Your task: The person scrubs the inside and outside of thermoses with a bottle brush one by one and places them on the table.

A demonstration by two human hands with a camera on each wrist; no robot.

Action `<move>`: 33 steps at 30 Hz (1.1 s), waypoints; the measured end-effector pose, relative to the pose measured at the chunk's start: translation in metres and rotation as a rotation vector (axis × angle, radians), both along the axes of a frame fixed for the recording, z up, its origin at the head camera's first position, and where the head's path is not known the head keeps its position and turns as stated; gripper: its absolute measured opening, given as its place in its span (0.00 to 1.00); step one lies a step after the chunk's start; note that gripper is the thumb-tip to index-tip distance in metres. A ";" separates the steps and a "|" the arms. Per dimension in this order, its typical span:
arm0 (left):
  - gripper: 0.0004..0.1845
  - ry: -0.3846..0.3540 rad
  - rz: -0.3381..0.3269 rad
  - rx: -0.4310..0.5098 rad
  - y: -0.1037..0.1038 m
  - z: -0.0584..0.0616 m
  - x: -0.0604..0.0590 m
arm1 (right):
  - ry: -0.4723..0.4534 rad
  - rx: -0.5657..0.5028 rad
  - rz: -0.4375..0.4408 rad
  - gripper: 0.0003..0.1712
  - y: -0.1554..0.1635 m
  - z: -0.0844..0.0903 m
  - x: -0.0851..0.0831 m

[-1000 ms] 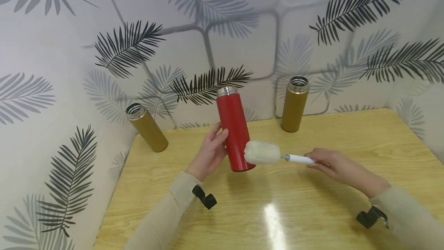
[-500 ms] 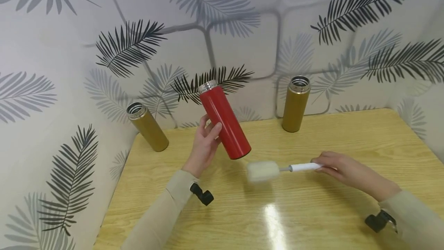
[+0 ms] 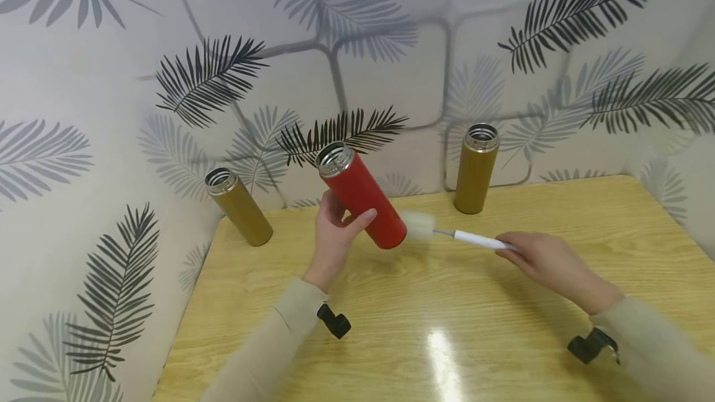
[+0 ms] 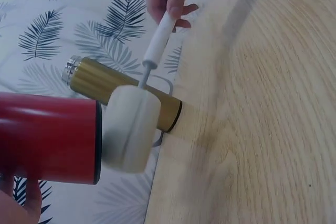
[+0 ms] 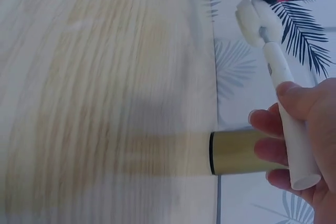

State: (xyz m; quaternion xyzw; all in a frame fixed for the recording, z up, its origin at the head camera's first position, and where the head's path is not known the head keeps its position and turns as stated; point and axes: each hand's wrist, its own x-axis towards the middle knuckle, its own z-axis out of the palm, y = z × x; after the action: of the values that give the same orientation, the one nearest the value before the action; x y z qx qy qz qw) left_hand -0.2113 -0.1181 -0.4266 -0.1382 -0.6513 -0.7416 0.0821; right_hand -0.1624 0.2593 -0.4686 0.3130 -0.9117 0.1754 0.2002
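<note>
My left hand grips a red thermos bottle around its middle and holds it above the table. The bottle leans, its open steel mouth up toward the left and its base down toward the right. In my right hand is the white handle of a bottle brush, pinched between thumb and fingers. The brush's pale sponge head is at the bottle's base in the left wrist view; whether they touch I cannot tell. In the right wrist view the handle lies across my curled fingers.
One gold thermos bottle stands lidless at the back of the wooden table. Another gold thermos bottle is at the left back corner, also lidless. A leaf-patterned wall rises directly behind the table.
The red bottle has tilted left, and its mouth has turned toward the camera. The brush head dropped below the bottle, then came back up beside its base.
</note>
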 end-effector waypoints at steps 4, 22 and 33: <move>0.33 -0.007 0.017 0.000 0.006 0.002 0.003 | 0.033 0.000 0.002 0.13 -0.010 0.000 -0.004; 0.33 -0.034 0.040 -0.066 0.013 0.006 0.007 | 0.130 -0.140 0.075 0.10 -0.019 -0.007 -0.006; 0.32 -0.038 0.110 -0.080 0.015 0.007 0.008 | 0.154 -0.176 0.155 0.28 -0.026 -0.011 -0.007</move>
State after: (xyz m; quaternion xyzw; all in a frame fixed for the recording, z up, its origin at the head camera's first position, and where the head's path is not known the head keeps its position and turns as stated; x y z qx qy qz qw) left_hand -0.2030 -0.1034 -0.4199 -0.0910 -0.6885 -0.7118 0.1047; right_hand -0.1697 0.2335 -0.4799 0.3760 -0.8479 0.2452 0.2821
